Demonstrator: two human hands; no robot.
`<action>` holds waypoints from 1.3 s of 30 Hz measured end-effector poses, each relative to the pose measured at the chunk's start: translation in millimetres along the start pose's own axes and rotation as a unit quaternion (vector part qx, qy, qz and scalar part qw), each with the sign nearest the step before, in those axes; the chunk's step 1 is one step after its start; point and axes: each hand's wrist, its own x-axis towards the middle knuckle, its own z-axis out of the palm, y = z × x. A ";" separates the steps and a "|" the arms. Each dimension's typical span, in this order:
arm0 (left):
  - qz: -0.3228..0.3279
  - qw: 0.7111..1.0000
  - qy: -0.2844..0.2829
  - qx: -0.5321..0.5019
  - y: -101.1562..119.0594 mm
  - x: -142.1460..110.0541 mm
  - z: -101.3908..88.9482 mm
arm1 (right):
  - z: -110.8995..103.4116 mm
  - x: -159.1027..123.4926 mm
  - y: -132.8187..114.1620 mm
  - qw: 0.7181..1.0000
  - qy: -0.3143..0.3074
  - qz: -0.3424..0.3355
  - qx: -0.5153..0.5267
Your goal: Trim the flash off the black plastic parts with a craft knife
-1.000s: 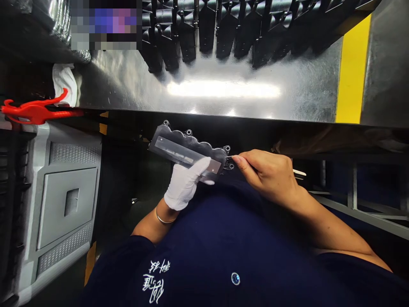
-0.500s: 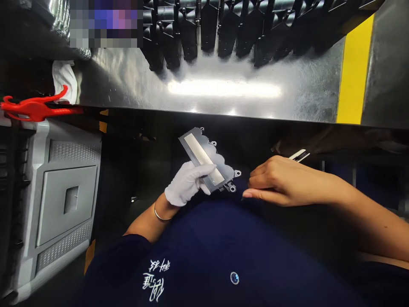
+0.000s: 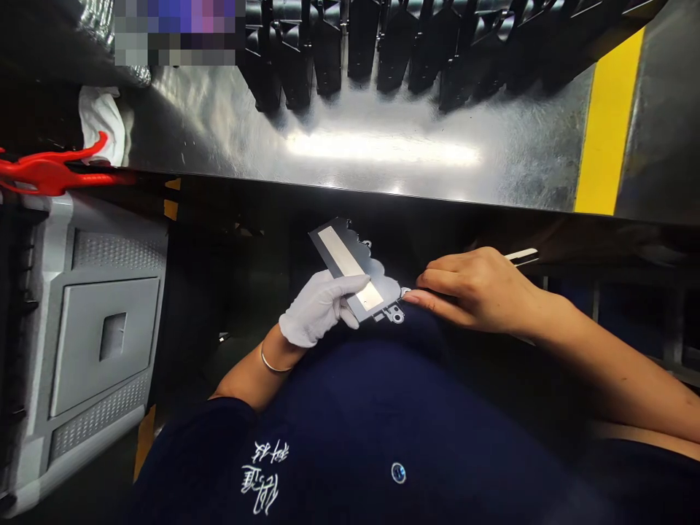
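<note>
My left hand [image 3: 320,310], in a white glove, is closed on a grey moulded part [image 3: 358,251] with a scalloped edge, small ringed lugs and a pale rectangular strip. The thumb lies across the strip. The part is held tilted above my lap, just off the bench. My right hand [image 3: 470,292] is bare and closed around a slim white-handled tool [image 3: 522,257]; the handle's end sticks out behind the knuckles, and its working tip is hidden. Thumb and fingertips of that hand are at the part's right corner lug; whether they touch it I cannot tell.
A metal bench [image 3: 372,164] with a yellow stripe [image 3: 612,124] runs across ahead. Several black moulded parts [image 3: 366,44] stand along its back. At left are a red plastic tool [image 3: 49,173], a white cloth [image 3: 103,120] and a grey crate [image 3: 109,328].
My right hand has moved left and slightly up, bringing its fingertips to the part's corner lug. My left hand keeps its hold, with the part nearly still. The view has shifted slightly.
</note>
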 end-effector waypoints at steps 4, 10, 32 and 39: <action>-0.003 1.000 -0.002 -0.017 -1.5 0.0 2.3 | 0.8 -1.1 2.8 1.000 -0.002 -0.009 0.019; -0.001 1.000 0.002 -0.008 -6.1 2.4 3.2 | 2.3 -1.9 8.3 0.994 -0.034 0.000 0.100; 0.098 0.983 -0.124 0.092 4.4 3.1 -10.8 | 18.5 4.8 3.1 0.965 0.236 -0.050 0.106; 0.342 0.900 0.067 0.261 -4.5 12.9 0.9 | 39.9 9.7 -3.8 0.932 0.287 0.078 0.209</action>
